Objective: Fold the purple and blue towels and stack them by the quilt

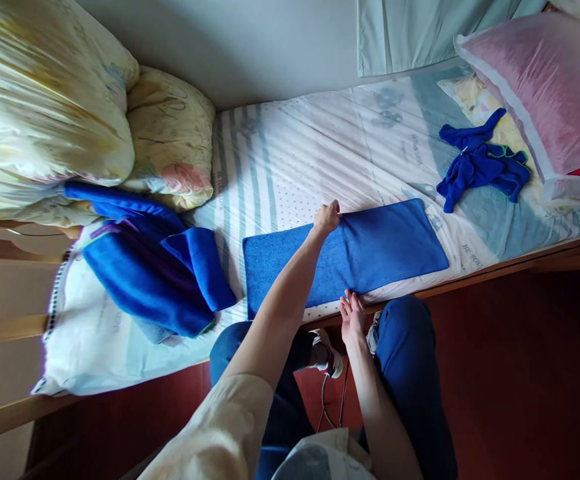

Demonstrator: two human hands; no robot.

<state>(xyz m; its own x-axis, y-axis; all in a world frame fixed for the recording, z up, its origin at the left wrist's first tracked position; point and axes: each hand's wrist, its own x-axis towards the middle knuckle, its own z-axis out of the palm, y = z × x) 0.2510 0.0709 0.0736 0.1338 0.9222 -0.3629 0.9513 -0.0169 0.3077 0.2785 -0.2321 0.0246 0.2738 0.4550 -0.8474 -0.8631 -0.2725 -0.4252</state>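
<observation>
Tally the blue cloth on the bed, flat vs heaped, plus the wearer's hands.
Flat blue cloth: 1
Blue heaps: 2 (left-side heap, right-side heap; can't tell how many pieces in each)
Hands: 2 (left hand, right hand)
Total: 5

A pink pillow [535, 87] lies at the right end of the bed [330, 130], near a pale curtain [420, 33]. At the left, a cushion [170, 120] sits beside a yellow bundle [45, 93].
</observation>
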